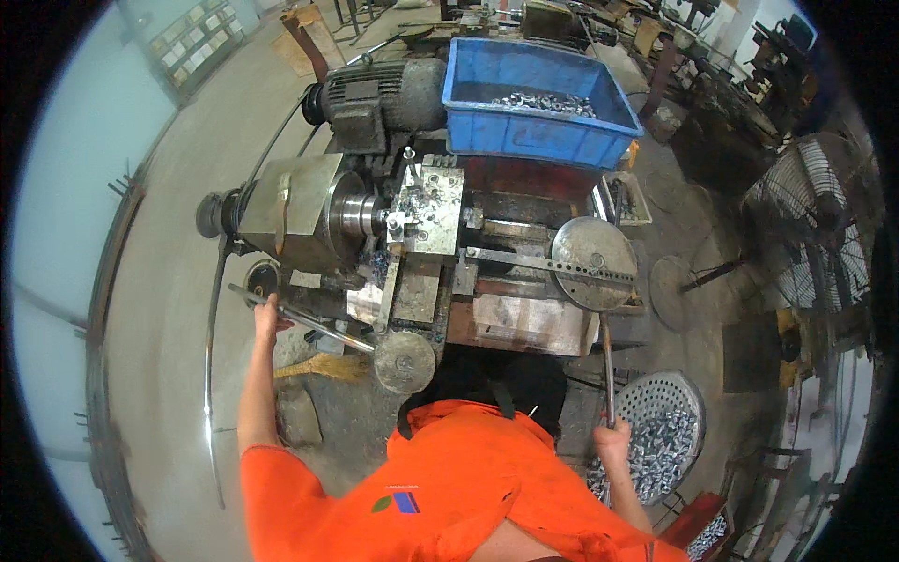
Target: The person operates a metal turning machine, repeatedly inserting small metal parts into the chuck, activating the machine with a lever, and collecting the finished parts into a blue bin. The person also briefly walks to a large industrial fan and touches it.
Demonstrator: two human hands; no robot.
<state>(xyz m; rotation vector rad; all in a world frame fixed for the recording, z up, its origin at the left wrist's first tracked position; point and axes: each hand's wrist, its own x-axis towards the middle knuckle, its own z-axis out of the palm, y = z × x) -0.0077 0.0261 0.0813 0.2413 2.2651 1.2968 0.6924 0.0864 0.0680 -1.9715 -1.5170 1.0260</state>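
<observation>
My left hand point(269, 319) is closed round a long steel lever point(323, 330), which slopes down to a round metal disc point(405, 362) at the front of a small lathe. Farther right, my right hand point(613, 442) grips an upright lever point(608, 370) below a larger round plate point(594, 263). A flat bar with a row of holes point(534, 263) links that plate to the lathe's middle. Between the two levers sits the tool block point(433, 211), with metal chips on it. The spindle chuck point(356, 215) lies just left of the block.
Behind the lathe are an electric motor point(384, 101) and a blue bin point(543, 136) holding small metal parts. A perforated basket point(691, 398) full of shiny parts stands by my right arm. A large fan point(810, 225) is at right; a straw broom point(328, 366) lies below my left lever.
</observation>
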